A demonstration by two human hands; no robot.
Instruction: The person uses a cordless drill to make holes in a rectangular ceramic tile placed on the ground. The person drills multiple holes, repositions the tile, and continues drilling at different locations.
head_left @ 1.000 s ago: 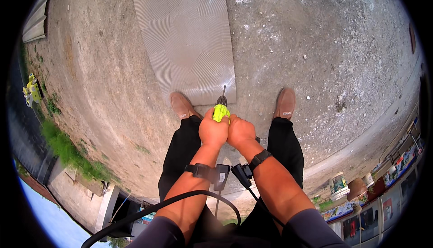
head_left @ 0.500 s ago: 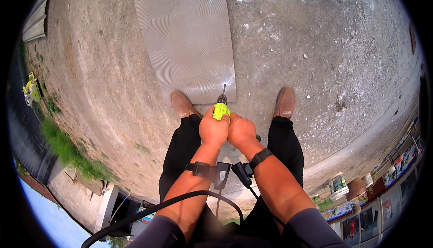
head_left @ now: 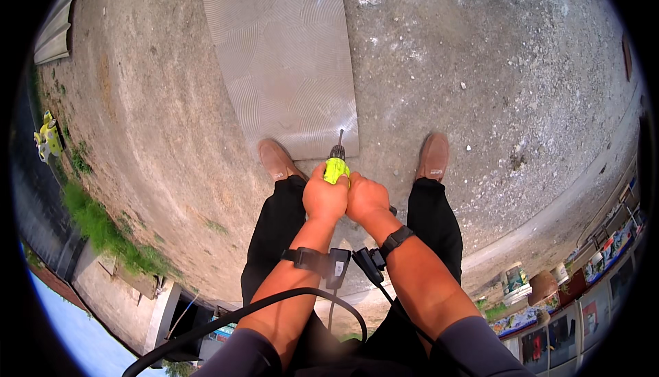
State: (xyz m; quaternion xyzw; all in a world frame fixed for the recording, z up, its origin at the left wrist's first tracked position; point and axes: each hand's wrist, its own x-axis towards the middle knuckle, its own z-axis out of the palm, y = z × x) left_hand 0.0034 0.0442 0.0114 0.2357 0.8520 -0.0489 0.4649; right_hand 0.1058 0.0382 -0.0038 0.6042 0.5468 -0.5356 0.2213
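— Nothing much is shifting since a moment ago; both hands are staying clamped on the drill.

— Left hand (head_left: 325,197) and right hand (head_left: 367,198) are wrapping the yellow-green drill (head_left: 336,168) tightly, side by side, probably steadying it.

— Its bit (head_left: 340,136) is pointing down at the grey tile's (head_left: 288,68) near corner, between the brown shoes (head_left: 277,160).

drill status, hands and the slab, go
Both hands, left hand and right hand, shut on yellow-green drill. Bit on grey slab near corner. Nothing in the way.
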